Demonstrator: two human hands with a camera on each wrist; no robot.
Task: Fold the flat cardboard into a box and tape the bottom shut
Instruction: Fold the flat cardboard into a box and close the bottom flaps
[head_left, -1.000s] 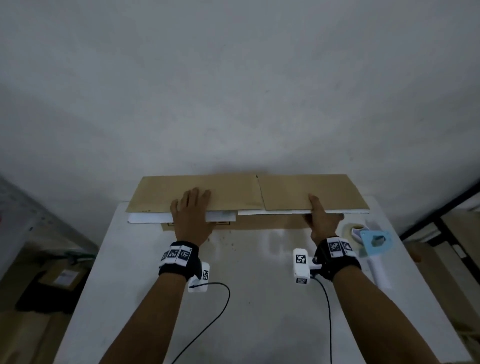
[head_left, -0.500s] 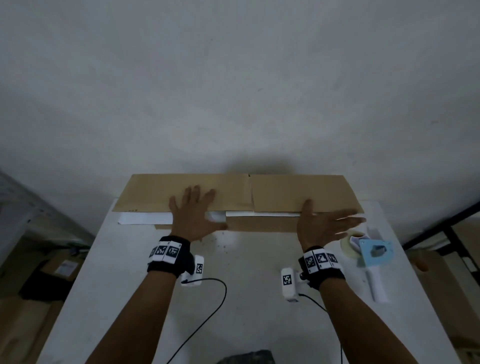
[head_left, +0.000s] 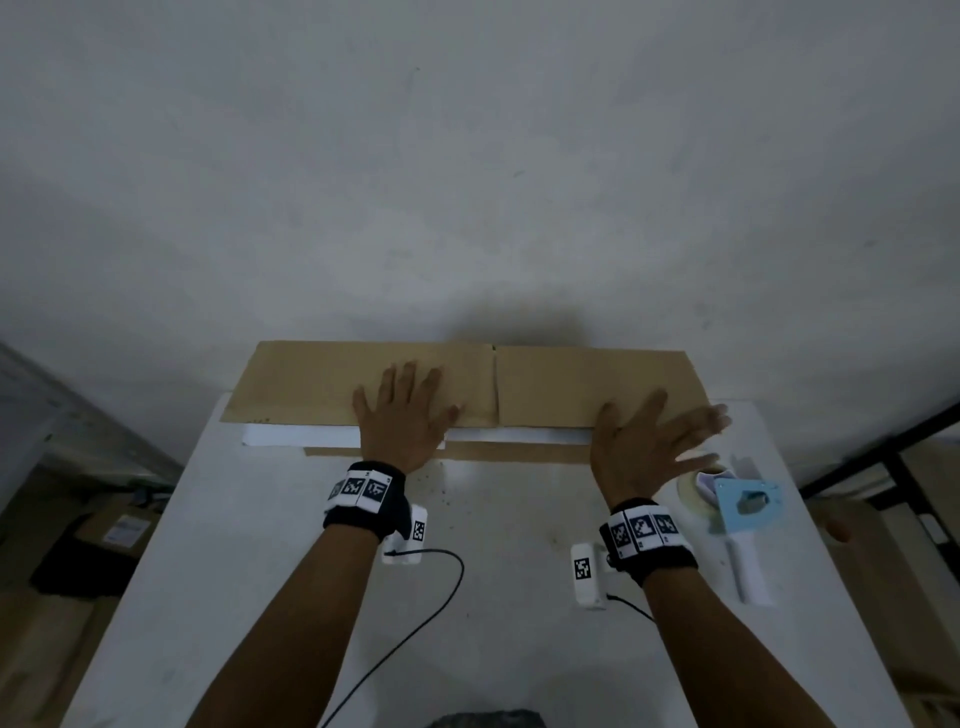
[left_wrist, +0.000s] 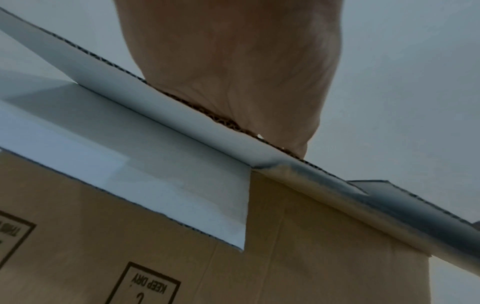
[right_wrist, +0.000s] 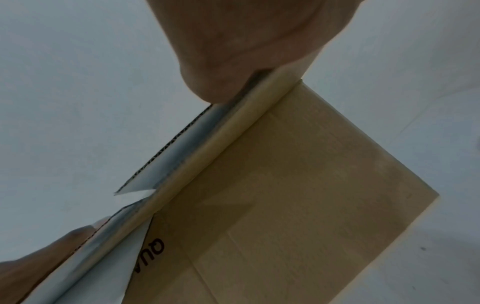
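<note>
Reaching forward over a white table (head_left: 270, 597), both forearms wear black wristbands with square printed markers, and a small white camera block hangs at each wrist; a thin black cable (head_left: 415, 618) curls off the left one across the tabletop. To the right, near the right wrist, a tape gun (head_left: 737, 525) lies on the table, its pale blue body toward the far side and its white handle pointing back toward the person, with a roll of tape just behind the right hand.

Farther on, the left hand (head_left: 402, 418) lies flat, palm down, fingers straight and a little spread, pressing on the near edge of the box (head_left: 561, 384). The left wrist view shows the heel of that palm (left_wrist: 233, 82) bearing on the corrugated edge of a flap, white on its underside, above a brown wall printed "KEEP DRY". The right hand (head_left: 644, 447) is also flat with fingers splayed wide and somewhat blurred; from the head view I cannot tell whether its fingertips touch the cardboard, though the right wrist view shows the heel of the hand (right_wrist: 233, 61) against the flap's edge.

The box stands at the far edge of the table against a pale wall (head_left: 467, 182), two brown flaps folded over its top and meeting at a seam between the hands. White flap undersides show beneath their near edge.
</note>
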